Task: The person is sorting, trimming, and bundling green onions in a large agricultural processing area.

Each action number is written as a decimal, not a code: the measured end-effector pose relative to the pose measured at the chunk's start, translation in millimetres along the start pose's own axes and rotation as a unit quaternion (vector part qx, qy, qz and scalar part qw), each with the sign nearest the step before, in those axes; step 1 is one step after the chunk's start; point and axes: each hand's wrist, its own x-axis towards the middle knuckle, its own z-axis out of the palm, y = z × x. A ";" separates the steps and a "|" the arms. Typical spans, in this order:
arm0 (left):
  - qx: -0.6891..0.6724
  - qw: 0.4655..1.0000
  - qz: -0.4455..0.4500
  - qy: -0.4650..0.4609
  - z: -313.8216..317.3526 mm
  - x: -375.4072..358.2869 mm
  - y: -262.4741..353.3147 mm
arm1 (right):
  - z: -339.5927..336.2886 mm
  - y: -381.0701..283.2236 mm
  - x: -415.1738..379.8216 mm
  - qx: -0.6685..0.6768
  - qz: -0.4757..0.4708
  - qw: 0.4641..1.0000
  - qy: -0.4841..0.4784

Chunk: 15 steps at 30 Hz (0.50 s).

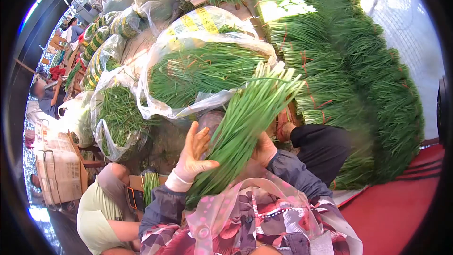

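Note:
A large bunch of garlic chives [250, 113] slants across my lap, its pale cut ends up and to the right, its leaf tips down by my left forearm. My left hand [192, 155] is open beside the leaves, fingers stretched upward and thumb lying against the bunch. On the other side, my right hand [264, 150] grips the bunch from the right; its fingers are partly hidden behind the leaves. Just beyond lies an opened clear plastic bag [141, 92] around a heap of loose chives [198, 73].
Tied bundles of chives [321, 66] are stacked in rows on the right. Another plastic bag of greens [120, 113] stands at left. A person in pale green [96, 212] sits close on my left, near a crate [59, 170]. Red flooring [396, 208] spreads at lower right.

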 end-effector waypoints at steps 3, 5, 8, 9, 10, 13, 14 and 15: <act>-0.045 0.992 -0.089 -0.076 28.7 0.6 -25.0 | 21.1 2.2 0.9 -0.036 0.013 0.999 0.028; 0.012 0.989 -0.101 -0.105 32.1 -1.6 -57.3 | 21.8 3.0 4.1 -0.021 0.024 0.999 0.016; 0.037 0.988 -0.098 -0.111 36.0 -0.9 -69.2 | 6.9 6.7 5.8 0.003 0.044 0.999 0.011; 0.021 0.976 -0.175 -0.131 39.7 4.8 -58.3 | 4.1 6.9 7.3 0.009 0.050 0.999 0.013; 0.006 0.957 -0.248 -0.150 41.7 9.1 -51.9 | 3.1 5.4 8.5 0.007 0.051 0.999 0.011; -0.023 0.971 -0.211 -0.114 46.8 9.4 -57.4 | 10.6 -11.1 11.5 -0.154 0.030 0.986 0.054; -0.038 0.976 -0.188 -0.101 47.2 9.5 -58.2 | 19.7 -29.3 8.0 -0.153 0.030 0.986 0.055; -0.039 0.976 -0.190 -0.100 47.3 10.7 -52.0 | 32.9 -50.9 -0.2 -0.430 0.083 0.895 0.079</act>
